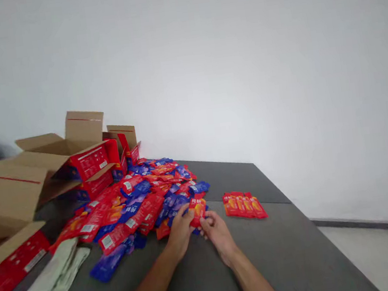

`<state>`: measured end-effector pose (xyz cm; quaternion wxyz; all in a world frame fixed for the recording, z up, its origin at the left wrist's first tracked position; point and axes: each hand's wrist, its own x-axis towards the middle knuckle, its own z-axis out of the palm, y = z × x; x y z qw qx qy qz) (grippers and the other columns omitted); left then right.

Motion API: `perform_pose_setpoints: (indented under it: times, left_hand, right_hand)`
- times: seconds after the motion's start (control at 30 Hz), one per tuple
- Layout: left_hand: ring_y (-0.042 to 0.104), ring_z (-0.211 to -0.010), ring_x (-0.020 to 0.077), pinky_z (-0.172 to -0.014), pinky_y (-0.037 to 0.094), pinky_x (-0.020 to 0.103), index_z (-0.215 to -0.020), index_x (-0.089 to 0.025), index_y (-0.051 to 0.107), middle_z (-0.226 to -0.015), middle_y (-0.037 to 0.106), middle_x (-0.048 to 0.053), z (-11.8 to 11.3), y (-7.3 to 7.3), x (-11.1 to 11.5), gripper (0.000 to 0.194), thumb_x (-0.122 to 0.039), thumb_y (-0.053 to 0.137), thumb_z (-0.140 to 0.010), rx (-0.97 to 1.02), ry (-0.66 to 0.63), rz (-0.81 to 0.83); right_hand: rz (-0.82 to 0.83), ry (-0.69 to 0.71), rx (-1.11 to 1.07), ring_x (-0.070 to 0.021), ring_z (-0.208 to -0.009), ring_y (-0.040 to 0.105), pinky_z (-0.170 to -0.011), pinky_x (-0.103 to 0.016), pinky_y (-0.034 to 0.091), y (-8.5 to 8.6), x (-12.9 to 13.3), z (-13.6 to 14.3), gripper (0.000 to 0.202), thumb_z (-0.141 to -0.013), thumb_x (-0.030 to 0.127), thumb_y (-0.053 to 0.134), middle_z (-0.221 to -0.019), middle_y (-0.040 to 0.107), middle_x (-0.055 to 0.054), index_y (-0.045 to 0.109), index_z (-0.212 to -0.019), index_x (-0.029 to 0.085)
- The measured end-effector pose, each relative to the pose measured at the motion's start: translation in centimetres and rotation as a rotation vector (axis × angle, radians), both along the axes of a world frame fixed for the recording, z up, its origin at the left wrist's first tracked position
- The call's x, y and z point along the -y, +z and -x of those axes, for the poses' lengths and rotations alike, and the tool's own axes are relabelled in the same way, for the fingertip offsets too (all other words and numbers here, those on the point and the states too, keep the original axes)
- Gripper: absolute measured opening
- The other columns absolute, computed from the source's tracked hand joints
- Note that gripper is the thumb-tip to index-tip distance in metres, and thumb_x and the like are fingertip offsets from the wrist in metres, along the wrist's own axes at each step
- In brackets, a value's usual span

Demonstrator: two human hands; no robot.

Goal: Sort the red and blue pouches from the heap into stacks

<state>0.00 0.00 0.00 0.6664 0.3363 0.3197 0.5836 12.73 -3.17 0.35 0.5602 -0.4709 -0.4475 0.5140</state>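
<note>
Between my two hands is a red packet [197, 208] with an orange picture, its printed face turned toward me. My left hand [179, 228] grips its left edge, fingers closed. At its lower right corner my right hand [218, 235] pinches it with thumb and fingers. Just beyond and to the left spreads a heap of red and blue packets [144, 204], overlapping in all directions. On the right, several red packets [244, 204] lie side by side in an overlapping row, apart from my hands.
Open cardboard boxes with red sides [91, 164] stand at the left and back left. A folded pale green cloth [54, 276] lies at the front left of the dark table [275, 249]. A white wall [240, 63] rises behind; the table's right edge drops to the floor.
</note>
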Motion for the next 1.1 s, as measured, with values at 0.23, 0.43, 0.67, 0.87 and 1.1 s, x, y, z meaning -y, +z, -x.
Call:
perform_pose_setpoints:
  times: [0.23, 0.43, 0.67, 0.87, 1.1]
  left_hand:
    - [0.067, -0.071, 0.0175, -0.068, 0.053, 0.029, -0.120, -0.015, 0.062, -0.084, 0.071, 0.006, 0.7, 0.9, -0.3, 0.052, -0.029, 0.070, -0.070, -0.344, -0.064, -0.016]
    - [0.068, -0.080, 0.0205, -0.070, 0.053, 0.029, -0.106, -0.017, 0.072, -0.094, 0.075, 0.007, 1.0, 1.8, 0.7, 0.035, -0.037, 0.060, -0.081, -0.608, -0.076, -0.325]
    - [0.068, -0.073, 0.0190, -0.067, 0.051, 0.027, -0.095, -0.015, 0.074, -0.085, 0.076, 0.007, 0.8, 1.4, 0.6, 0.027, -0.027, 0.067, -0.071, -0.610, 0.022, -0.269]
    - [0.057, -0.051, 0.0119, -0.049, 0.042, 0.022, -0.082, -0.013, 0.073, -0.062, 0.069, 0.002, 0.3, 1.8, 0.6, 0.020, -0.022, 0.069, -0.063, -0.498, 0.157, -0.099]
    - [0.052, -0.037, 0.0125, -0.034, 0.034, 0.020, -0.093, -0.015, 0.067, -0.049, 0.058, -0.004, -0.3, 1.9, 1.2, 0.025, -0.026, 0.054, -0.074, -0.428, 0.094, -0.099]
  right_hand:
    - [0.158, -0.016, -0.309, -0.0085, -0.047, 0.048, -0.043, -0.018, 0.030, 0.4, -0.3, -0.8, 0.058, -0.070, 0.040, 0.080, -0.060, 0.061, 0.003, 0.053, -0.116, 0.018]
    - [0.165, -0.002, -0.363, -0.0063, -0.046, 0.044, -0.043, -0.017, 0.027, 1.5, 0.0, -1.3, 0.053, -0.069, 0.036, 0.081, -0.057, 0.057, 0.004, 0.058, -0.113, 0.018]
    - [0.068, 0.063, -0.205, -0.0053, -0.043, 0.037, -0.042, -0.018, 0.020, 1.0, 0.1, -0.6, 0.041, -0.074, 0.039, 0.075, -0.051, 0.053, 0.007, 0.060, -0.105, 0.016]
    - [-0.006, 0.031, -0.148, -0.0060, -0.043, 0.037, -0.044, -0.018, 0.025, 1.2, 0.1, 0.3, 0.036, -0.074, 0.033, 0.072, -0.049, 0.054, 0.007, 0.061, -0.104, 0.017]
    - [0.027, 0.030, -0.288, -0.0066, -0.046, 0.043, -0.044, -0.018, 0.027, 1.7, 0.3, 0.7, 0.038, -0.075, 0.040, 0.074, -0.057, 0.058, 0.004, 0.061, -0.103, 0.018]
